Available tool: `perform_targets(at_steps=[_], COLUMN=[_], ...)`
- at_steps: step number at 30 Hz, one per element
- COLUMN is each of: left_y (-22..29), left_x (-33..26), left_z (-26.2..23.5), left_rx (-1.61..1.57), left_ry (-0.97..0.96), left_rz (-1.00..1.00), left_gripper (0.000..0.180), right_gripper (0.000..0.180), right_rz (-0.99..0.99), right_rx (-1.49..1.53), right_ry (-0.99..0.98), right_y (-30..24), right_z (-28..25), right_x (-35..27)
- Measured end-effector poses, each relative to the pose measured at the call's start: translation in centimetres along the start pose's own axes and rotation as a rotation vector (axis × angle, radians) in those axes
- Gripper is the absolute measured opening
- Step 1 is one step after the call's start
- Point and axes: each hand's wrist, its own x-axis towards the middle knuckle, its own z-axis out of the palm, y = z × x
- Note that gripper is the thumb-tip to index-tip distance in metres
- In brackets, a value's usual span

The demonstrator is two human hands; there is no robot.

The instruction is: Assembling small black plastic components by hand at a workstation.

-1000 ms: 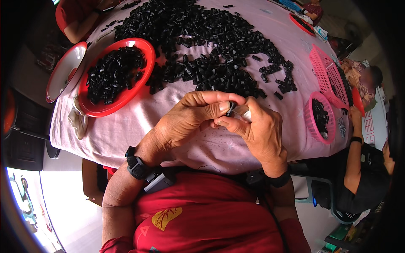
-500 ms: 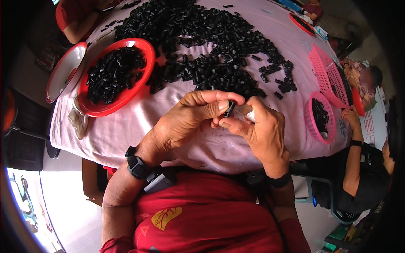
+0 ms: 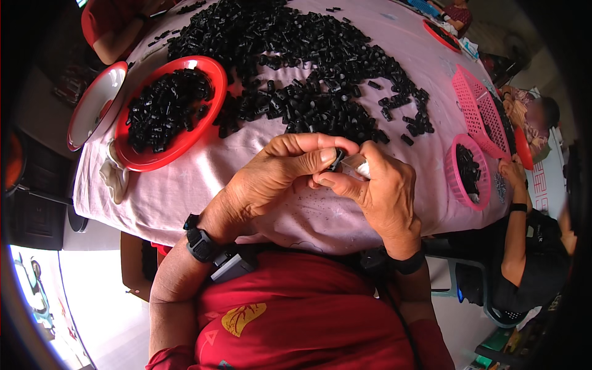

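Pink-clothed table (image 3: 203, 179): red bowl (image 3: 213, 86) of small black parts (image 3: 163, 108).

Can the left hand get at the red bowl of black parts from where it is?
Probably yes. The red bowl sits open on the pink cloth to the left hand's own side, with nothing standing between them. But that hand is pinching a small black part with the right hand.

Glossy plastic bowl (image 3: 213, 117) (red); matt pink tablecloth (image 3: 203, 179).
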Motion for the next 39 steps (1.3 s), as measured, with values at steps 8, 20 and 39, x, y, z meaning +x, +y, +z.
perform_targets(at_steps=[8, 20, 39], left_y=[-0.01, -0.09, -0.15], left_x=[-0.03, 0.02, 0.29], left_z=[-0.15, -0.06, -0.38], left_rx=[-0.024, 0.004, 0.018], left_ry=[-0.004, 0.025, -0.010], left_rz=[-0.016, -0.015, 0.007], left_gripper=[0.031, 0.033, 0.032], right_gripper=[0.053, 0.052, 0.049], right_rz=[-0.009, 0.011, 0.003], right_rx=[-0.063, -0.046, -0.004], right_ry=[0.009, -0.017, -0.009], right_y=[-0.20, -0.23, -0.05], right_z=[0.03, -0.04, 0.30], right_x=[0.10, 0.09, 0.12])
